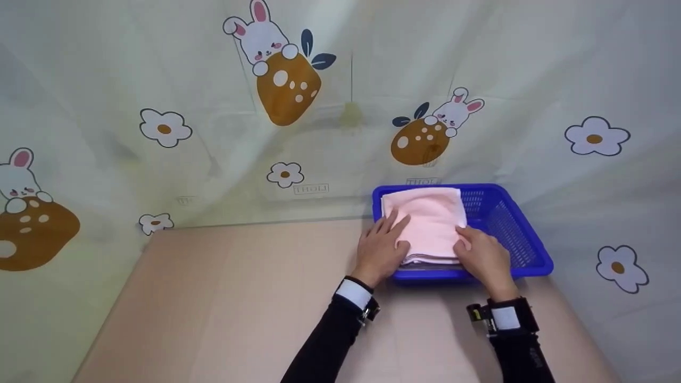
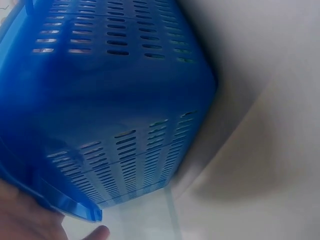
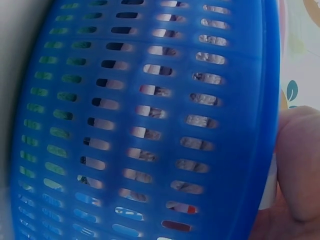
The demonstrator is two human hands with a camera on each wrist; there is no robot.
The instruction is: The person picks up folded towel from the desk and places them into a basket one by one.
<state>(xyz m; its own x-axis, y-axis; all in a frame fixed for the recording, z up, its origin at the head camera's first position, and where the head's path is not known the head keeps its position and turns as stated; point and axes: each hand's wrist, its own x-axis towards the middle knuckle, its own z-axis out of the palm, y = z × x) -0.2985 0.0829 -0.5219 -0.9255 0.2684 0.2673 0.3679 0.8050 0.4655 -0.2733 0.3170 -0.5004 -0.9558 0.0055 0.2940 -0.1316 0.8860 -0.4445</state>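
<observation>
A folded pink towel (image 1: 432, 221) with white edges lies on top of a stack in the left part of a blue plastic basket (image 1: 540, 260). My left hand (image 1: 381, 249) rests on the towel's left side, its fingers spread and fairly straight. At the opposite side, my right hand (image 1: 483, 259) pinches the towel's right edge with bent fingers. Layered edges show below the top towel at the front. In the left wrist view, part of the left hand (image 2: 30, 217) appears beyond the basket's rim. The right hand (image 3: 302, 170) shows beside the rim in the right wrist view.
The basket stands at the back right of a light wooden table (image 1: 239, 298). Behind it hangs a pale curtain (image 1: 340, 143) printed with rabbits and flowers. Through the slots in the basket wall (image 3: 240, 120), layered light and dark contents show.
</observation>
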